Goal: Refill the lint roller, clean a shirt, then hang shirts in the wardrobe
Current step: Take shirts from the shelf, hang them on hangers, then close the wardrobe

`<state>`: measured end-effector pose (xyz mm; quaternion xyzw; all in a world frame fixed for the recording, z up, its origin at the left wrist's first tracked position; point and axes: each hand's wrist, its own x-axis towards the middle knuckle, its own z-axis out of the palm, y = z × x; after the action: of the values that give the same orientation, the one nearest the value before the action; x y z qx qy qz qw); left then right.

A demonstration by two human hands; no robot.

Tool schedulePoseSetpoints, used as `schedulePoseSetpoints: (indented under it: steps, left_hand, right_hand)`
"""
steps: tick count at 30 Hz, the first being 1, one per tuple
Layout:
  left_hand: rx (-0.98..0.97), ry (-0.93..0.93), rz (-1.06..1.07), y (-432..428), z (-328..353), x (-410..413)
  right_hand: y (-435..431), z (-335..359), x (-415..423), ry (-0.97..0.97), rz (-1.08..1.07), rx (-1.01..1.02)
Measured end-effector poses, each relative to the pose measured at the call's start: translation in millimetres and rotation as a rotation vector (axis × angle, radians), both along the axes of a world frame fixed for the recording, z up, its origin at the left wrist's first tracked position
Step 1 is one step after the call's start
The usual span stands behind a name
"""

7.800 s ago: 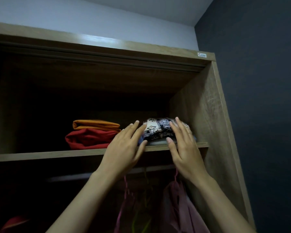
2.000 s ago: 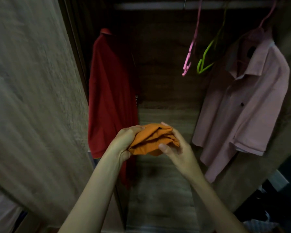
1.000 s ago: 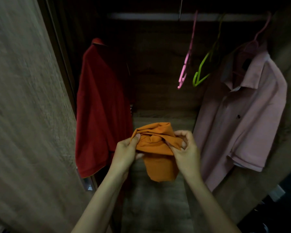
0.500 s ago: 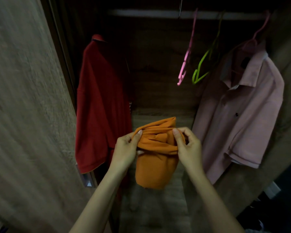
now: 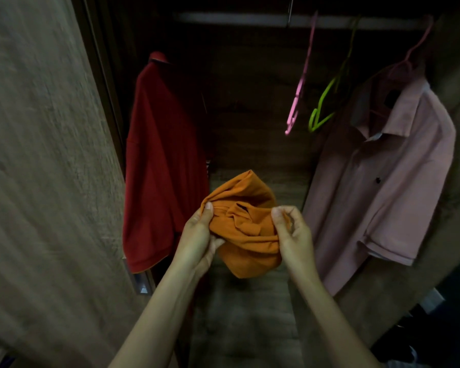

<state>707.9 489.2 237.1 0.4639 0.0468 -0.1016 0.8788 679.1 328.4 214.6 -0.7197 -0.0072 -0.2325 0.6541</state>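
A bunched orange shirt [image 5: 246,229] hangs between my hands in front of the open wardrobe. My left hand [image 5: 197,235] grips its left side, thumb on top of the cloth. My right hand [image 5: 292,232] pinches its right edge between thumb and fingers. Inside the wardrobe a red shirt [image 5: 162,166] hangs at the left and a pink collared shirt [image 5: 380,181] hangs at the right on a pink hanger. Between them, a bare pink hanger [image 5: 298,91] and a bare green hanger [image 5: 327,104] hang from the rail [image 5: 237,19].
The wardrobe's sliding door [image 5: 43,181] fills the left of the view, with a metal handle [image 5: 141,284] low on its edge. The wooden wardrobe floor [image 5: 239,314] lies below my hands. Dark items lie on the room floor at the lower right [image 5: 414,343].
The folded orange shirt, taken from the upper shelf, has come loose in my hands. Over the last second my hands have worked along its top edge and its folds have shifted.
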Motion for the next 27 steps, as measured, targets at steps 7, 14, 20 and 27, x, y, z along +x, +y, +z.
schedulePoseSetpoints:
  steps: [7,14,20,27]
  left_hand:
    - [-0.072,0.072,-0.038,-4.9,-1.4,0.9]
    - [-0.011,0.07,-0.046,-9.8,-5.3,5.0]
    - [-0.015,0.05,-0.032,-11.6,-3.1,5.7]
    - [-0.005,0.024,-0.019,-10.3,-3.7,6.3]
  right_hand:
    - [-8.7,-4.9,-6.2,0.019,0.226,-0.309]
    - [-6.0,-14.7,-3.9,-0.084,-0.006,-0.402]
    - [-5.1,-17.9,-6.1,-0.227,-0.044,-0.508]
    - [-6.1,-19.2,-4.5,-0.32,0.028,-0.61]
